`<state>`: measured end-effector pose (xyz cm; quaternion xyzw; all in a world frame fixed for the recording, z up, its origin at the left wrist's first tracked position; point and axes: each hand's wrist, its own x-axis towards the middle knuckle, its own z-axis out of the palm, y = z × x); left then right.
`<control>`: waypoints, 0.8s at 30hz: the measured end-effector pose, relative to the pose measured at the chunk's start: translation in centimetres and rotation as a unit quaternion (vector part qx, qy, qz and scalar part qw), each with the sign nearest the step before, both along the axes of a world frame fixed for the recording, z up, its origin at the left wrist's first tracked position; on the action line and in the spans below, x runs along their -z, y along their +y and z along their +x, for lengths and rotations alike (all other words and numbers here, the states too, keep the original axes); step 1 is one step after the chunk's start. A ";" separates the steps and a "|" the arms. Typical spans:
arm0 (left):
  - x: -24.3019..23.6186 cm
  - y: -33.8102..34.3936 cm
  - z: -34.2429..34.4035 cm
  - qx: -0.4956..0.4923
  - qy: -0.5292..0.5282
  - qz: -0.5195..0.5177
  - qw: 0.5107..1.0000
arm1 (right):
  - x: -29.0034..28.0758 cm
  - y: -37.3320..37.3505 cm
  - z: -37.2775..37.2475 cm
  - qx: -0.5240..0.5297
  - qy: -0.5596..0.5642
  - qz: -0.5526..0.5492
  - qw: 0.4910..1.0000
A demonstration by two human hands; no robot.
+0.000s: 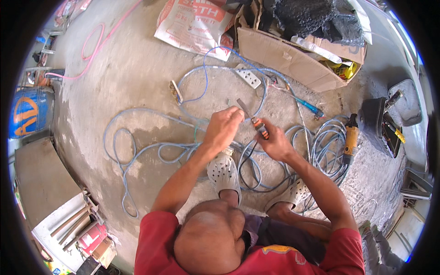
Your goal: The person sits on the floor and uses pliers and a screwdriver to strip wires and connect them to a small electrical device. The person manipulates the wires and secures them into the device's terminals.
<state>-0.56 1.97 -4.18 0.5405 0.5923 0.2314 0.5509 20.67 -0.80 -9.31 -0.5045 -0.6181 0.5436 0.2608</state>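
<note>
My right hand [274, 140] grips a tool [261, 129] with an orange and black handle, its flat grey blade angled up to the left. Just left of the blade, my left hand [223, 128] is closed with fingertips pinched; what they hold is too small to make out. Coiled grey-blue cable [321, 146] and loose loops lie on the concrete floor [82, 137] under and around my hands. A white power strip [248, 75], a small pale fitting [175, 91] and a teal tool [310, 106] lie beyond them. My shoes [222, 172] are below.
A cement sack [192, 25] and cardboard box [288, 62] stand ahead. A yellow grinder [350, 142] and black toolbox [373, 119] are at right. A blue barrel [30, 114], brown board [46, 178] and pink hose [91, 55] are at left.
</note>
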 end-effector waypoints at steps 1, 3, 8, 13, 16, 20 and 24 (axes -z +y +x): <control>-0.8 -0.3 0.6 0.032 0.090 0.042 0.995 | 0.4 0.1 -0.1 0.022 -0.111 0.199 0.973; -0.3 -0.8 1.3 0.008 0.084 0.110 0.990 | 0.8 0.7 0.6 0.010 -0.150 0.208 0.966; 2.8 0.2 -0.7 0.018 0.144 0.316 0.938 | -4.2 1.2 -0.8 -0.012 0.277 -0.456 0.846; 2.4 0.3 -0.1 -0.019 -0.003 0.125 0.992 | 0.4 0.1 -0.6 0.023 0.024 -0.091 0.995; 1.3 0.3 0.2 -0.036 0.002 0.122 0.992 | -2.1 0.5 -0.9 -0.009 0.153 -0.216 0.964; 0.9 0.2 -0.5 -0.023 0.073 0.162 0.984 | -3.5 0.9 -0.6 -0.025 0.207 -0.284 0.936; 0.3 0.3 -0.6 -0.027 0.098 0.175 0.979 | -3.4 0.9 -0.2 -0.045 0.223 -0.295 0.928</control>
